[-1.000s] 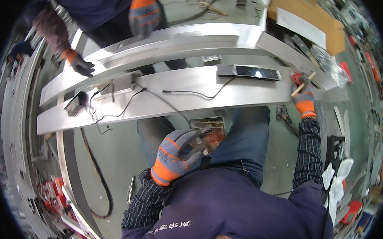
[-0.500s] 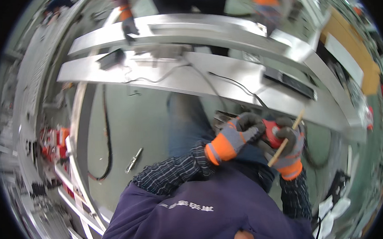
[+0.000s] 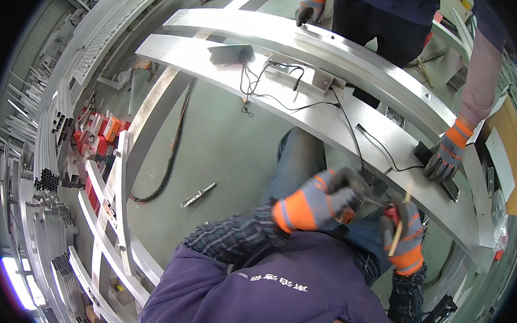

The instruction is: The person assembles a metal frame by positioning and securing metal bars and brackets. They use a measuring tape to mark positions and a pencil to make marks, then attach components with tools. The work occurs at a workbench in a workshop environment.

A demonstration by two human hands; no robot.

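My left hand (image 3: 332, 199), in a grey and orange glove, is blurred by motion. Its fingers are curled, pinching at a small dark strip or end beside my right hand. My right hand (image 3: 411, 232), gloved alike, is closed around a small red roundish thing (image 3: 392, 213). A thin wooden stick (image 3: 397, 237) lies across the same hand, slanting past its fingers. Both hands are above my lap, close to the near edge of a silver metal beam (image 3: 302, 108). Black cables (image 3: 347, 124) run over that beam toward my hands.
A co-worker's gloved hand (image 3: 446, 159) rests by a black box (image 3: 451, 190) on the beam; the other hand (image 3: 312, 5) touches a second beam (image 3: 346, 49). A silver tool (image 3: 198, 195) and thick cable (image 3: 172, 158) lie on the floor. Cardboard (image 3: 510, 164) stands at right.
The whole view has turned. My hands have moved apart slightly, and the red thing now shows narrower. The co-worker's right-side hand has come down beside the black box.
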